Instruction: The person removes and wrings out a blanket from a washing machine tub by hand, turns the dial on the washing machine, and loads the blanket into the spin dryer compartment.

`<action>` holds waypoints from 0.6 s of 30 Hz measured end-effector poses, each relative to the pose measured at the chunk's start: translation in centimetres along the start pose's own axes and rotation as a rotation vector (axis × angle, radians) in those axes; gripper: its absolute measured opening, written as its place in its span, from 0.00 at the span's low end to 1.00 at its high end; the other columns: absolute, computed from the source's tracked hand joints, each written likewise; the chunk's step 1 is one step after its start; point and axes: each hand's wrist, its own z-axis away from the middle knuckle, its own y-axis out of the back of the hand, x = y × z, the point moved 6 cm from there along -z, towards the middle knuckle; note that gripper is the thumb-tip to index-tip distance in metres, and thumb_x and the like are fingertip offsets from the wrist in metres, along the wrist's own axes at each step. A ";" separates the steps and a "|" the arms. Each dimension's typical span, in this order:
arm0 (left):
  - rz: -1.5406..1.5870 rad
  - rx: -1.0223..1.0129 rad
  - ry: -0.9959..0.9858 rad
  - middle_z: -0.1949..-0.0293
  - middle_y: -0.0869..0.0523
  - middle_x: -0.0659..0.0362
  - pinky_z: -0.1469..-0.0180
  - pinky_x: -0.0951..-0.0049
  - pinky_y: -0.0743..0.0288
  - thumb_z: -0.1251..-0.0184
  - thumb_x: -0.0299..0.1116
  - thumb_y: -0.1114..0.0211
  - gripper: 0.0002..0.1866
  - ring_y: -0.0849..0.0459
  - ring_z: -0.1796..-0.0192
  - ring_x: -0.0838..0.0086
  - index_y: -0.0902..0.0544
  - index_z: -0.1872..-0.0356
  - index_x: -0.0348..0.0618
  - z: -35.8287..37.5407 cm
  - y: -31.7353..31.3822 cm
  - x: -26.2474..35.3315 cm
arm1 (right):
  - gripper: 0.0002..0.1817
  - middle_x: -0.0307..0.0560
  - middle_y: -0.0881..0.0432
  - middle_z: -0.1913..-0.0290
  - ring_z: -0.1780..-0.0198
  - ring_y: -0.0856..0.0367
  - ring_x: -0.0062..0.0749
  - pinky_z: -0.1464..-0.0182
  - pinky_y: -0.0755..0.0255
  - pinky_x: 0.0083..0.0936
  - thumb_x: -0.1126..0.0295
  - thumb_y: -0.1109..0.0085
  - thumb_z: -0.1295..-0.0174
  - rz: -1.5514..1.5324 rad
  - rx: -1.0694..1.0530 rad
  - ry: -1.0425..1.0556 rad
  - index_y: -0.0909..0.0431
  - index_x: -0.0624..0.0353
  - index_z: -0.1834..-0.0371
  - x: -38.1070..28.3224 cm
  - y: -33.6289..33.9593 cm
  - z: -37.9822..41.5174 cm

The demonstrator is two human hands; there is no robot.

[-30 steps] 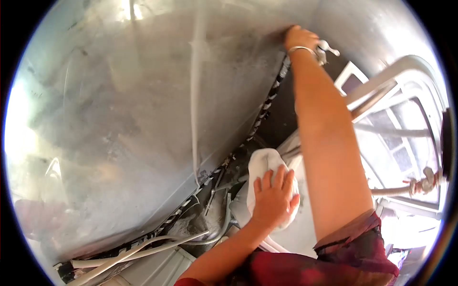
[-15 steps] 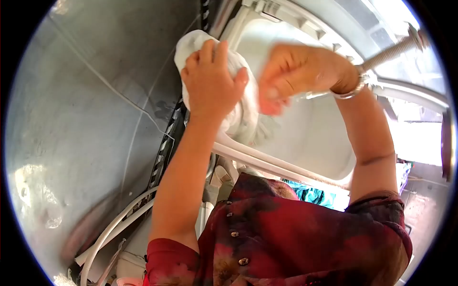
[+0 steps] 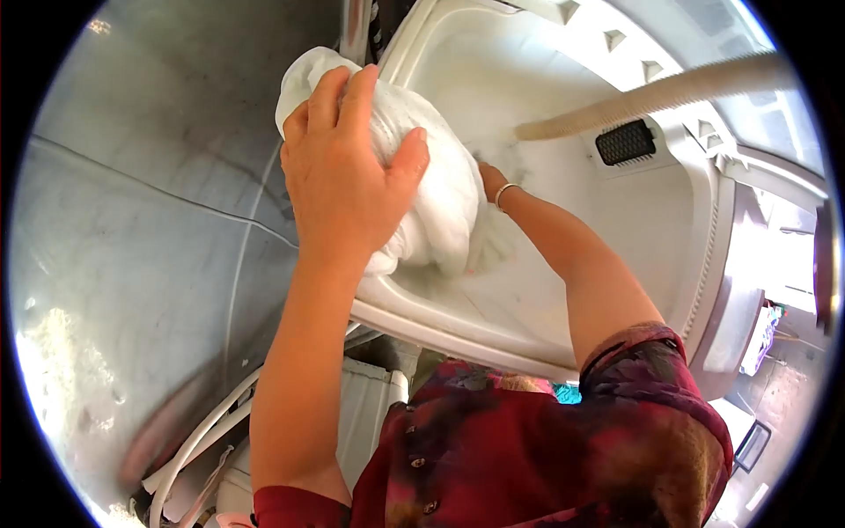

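A wet white cloth (image 3: 431,158) is bunched at the left end of a white tub (image 3: 634,238), its lower part hanging toward the water in it. My left hand (image 3: 343,167) rests on top of the cloth with fingers spread and thumb held apart. Behind the cloth's right side, my right hand (image 3: 491,180) reaches down into the tub. Only the back of that hand and the wrist with a bracelet show; its fingers are hidden, so what they touch cannot be seen.
A beige ribbed hose (image 3: 651,97) reaches into the tub from the right. A black brush-like piece (image 3: 626,142) sits at the tub's right inner wall. A grey wall (image 3: 150,194) stands close on the left, with white pipes (image 3: 207,431) low beside it.
My right hand has gone from above the tub down behind the cloth. My left hand stays on the cloth. The view has shifted, showing more of the tub, the hose and the black piece.
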 end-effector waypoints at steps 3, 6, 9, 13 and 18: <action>0.021 0.017 -0.011 0.50 0.31 0.57 0.52 0.59 0.37 0.60 0.39 0.36 0.28 0.34 0.51 0.57 0.29 0.53 0.43 -0.1 -0.3 0.1 | 0.19 0.52 0.23 0.59 0.58 0.24 0.37 0.53 0.33 0.27 0.63 0.50 0.47 -0.259 -0.146 0.035 0.30 0.63 0.55 -2.9 -2.7 -1.4; 0.036 -0.001 -0.010 0.49 0.31 0.55 0.50 0.62 0.38 0.58 0.38 0.37 0.27 0.34 0.50 0.58 0.29 0.51 0.41 -0.2 -0.1 0.3 | 0.19 0.51 0.23 0.59 0.58 0.24 0.36 0.53 0.33 0.27 0.63 0.51 0.47 -0.273 -0.203 0.036 0.30 0.63 0.55 -6.1 -5.0 -1.4; 0.051 -0.022 -0.013 0.48 0.31 0.54 0.47 0.65 0.39 0.54 0.36 0.39 0.26 0.35 0.48 0.59 0.30 0.50 0.39 -0.2 -0.3 0.1 | 0.18 0.51 0.23 0.59 0.58 0.24 0.35 0.53 0.33 0.27 0.63 0.51 0.46 -0.323 -0.298 -0.045 0.30 0.63 0.55 -6.0 -5.6 -0.9; 0.056 -0.015 -0.020 0.48 0.31 0.53 0.48 0.65 0.38 0.55 0.35 0.39 0.26 0.34 0.49 0.59 0.29 0.51 0.38 -0.2 -0.1 0.4 | 0.18 0.50 0.23 0.59 0.58 0.24 0.34 0.53 0.33 0.27 0.63 0.51 0.46 -0.394 -0.434 -0.163 0.30 0.64 0.55 -5.9 -5.6 1.0; 0.031 0.023 -0.028 0.50 0.30 0.56 0.51 0.63 0.37 0.58 0.36 0.37 0.26 0.33 0.51 0.58 0.28 0.53 0.43 -0.2 -0.2 0.2 | 0.18 0.50 0.23 0.59 0.59 0.24 0.33 0.53 0.33 0.26 0.63 0.51 0.45 -0.538 -0.605 -0.357 0.30 0.64 0.55 -7.2 -4.4 8.1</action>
